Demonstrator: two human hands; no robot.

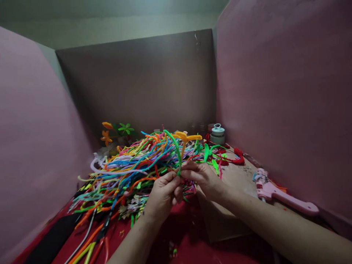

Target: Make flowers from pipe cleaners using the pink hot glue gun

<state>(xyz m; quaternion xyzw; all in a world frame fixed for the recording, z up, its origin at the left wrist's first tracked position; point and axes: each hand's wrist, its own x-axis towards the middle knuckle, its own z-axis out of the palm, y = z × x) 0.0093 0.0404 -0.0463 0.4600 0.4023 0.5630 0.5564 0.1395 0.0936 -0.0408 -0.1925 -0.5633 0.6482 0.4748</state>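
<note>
My left hand (164,192) pinches a green pipe cleaner (176,146) near its lower end, thumb and forefinger pressed together. From the other side my right hand (205,178) closes its fingertips on the same stem, right beside the left ones. The green strip rises from between the fingers and bends over to the left at its top. Just behind it stands an orange pipe cleaner shape (187,138) with spread arms; whether it is joined to the green one is hidden. A large heap of coloured pipe cleaners (132,161) lies behind and left of my hands.
On the right lies a pink glue gun (286,200). A pale green lidded container (217,135) stands at the back. Orange flowers (106,137) rise at the back left. Pliers with red and yellow handles (101,242) lie front left. Pink panels (288,80) wall both sides.
</note>
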